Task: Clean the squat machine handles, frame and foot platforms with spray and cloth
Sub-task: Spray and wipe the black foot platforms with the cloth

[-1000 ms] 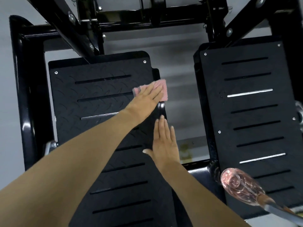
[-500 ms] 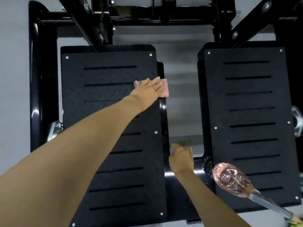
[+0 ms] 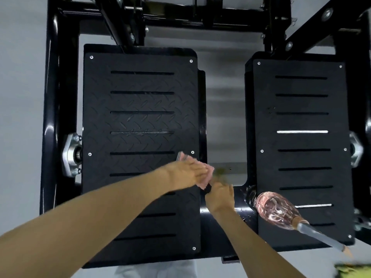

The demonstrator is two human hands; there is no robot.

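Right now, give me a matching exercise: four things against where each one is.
Things:
1. cloth
2. bottle
3. left hand
4. right hand

Places:
A. on the crossbar between the platforms
B. inner edge of the left platform
C. pressing on the cloth
D. over the right platform's near corner

Pairs: 1-B, 2-D, 3-C, 4-A

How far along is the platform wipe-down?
Done: cannot tell; no wet or wiped patch shows on either platform. In hand: the left hand presses the pink cloth at the left platform's inner edge, with the right hand beside it on the black crossbar. Left: the right platform has no hand on it; handles are out of view.
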